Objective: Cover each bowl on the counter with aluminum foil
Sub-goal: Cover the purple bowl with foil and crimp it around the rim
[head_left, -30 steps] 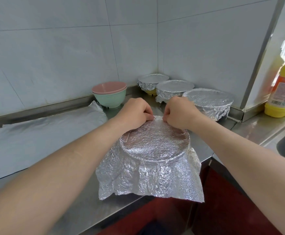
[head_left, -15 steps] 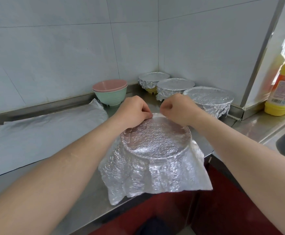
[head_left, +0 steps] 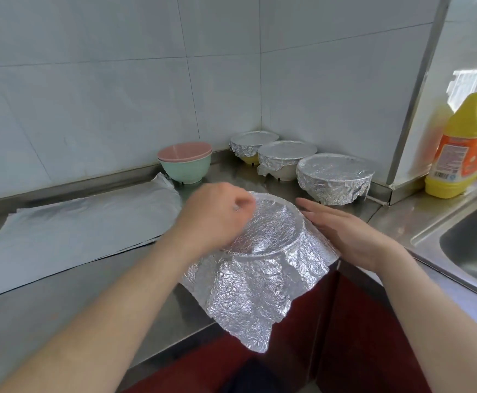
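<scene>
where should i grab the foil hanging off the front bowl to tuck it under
Likely the loose foil corner hanging past the counter edge, pinched from below on the near side: it hangs free there, whereas the right hand presses the right flank flat and the left hand covers the left rim.

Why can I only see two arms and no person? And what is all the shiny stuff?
The camera sits on the person's head and looks down, so only their arms show. The shiny stuff is aluminum foil. The left hand, a bit blurry, curls its fingers on the foil sheet draped over a bowl hidden underneath. The right hand lies flat against the foil's side. Three covered bowls stand in the corner. A pink bowl stacked in a green bowl has no foil. Spare foil lies on the steel counter. A yellow bottle stands by the sink.
</scene>
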{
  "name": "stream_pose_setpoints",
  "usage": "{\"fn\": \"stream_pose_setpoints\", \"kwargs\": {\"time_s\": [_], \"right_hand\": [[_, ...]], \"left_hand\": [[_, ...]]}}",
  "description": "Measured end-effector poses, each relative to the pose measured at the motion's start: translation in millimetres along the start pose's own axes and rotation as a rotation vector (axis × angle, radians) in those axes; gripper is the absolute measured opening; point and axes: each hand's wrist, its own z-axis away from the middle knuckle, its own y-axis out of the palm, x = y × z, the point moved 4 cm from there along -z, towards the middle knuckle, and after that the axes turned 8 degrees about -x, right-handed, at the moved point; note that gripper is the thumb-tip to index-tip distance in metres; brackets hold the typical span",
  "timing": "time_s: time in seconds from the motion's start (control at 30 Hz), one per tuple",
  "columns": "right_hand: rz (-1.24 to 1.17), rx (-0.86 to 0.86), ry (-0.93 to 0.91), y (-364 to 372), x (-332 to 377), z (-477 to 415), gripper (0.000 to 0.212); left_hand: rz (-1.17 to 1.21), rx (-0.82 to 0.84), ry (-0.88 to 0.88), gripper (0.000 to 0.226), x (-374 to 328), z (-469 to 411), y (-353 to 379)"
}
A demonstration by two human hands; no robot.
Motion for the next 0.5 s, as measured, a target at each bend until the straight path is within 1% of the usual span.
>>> {"fn": "stream_pose_setpoints", "kwargs": {"time_s": [0.07,0.13,0.27,0.37,0.43,0.5], "right_hand": [[-0.059,0.026,0.005,3,-3,3,0.058],[-0.057,0.048,-0.024,7,-2,7,0.067],[-0.031,0.082,-0.118,19,2,16,0.054],[0.039,0.022,-0.204,26,2,20,0.051],[0.148,-0.055,-0.273,30,1,18,0.045],[0.207,-0.154,-0.330,36,-3,15,0.039]], "left_hand": [[-0.035,0.118,0.101,0.035,-32,20,15],[-0.123,0.150,0.199,0.043,-50,31,34],[-0.188,0.121,0.238,0.046,-56,32,54],[-0.204,0.082,0.276,0.047,-58,33,57],[-0.205,0.068,0.279,0.047,-58,33,58],[-0.213,0.063,0.274,0.046,-58,33,60]]}}
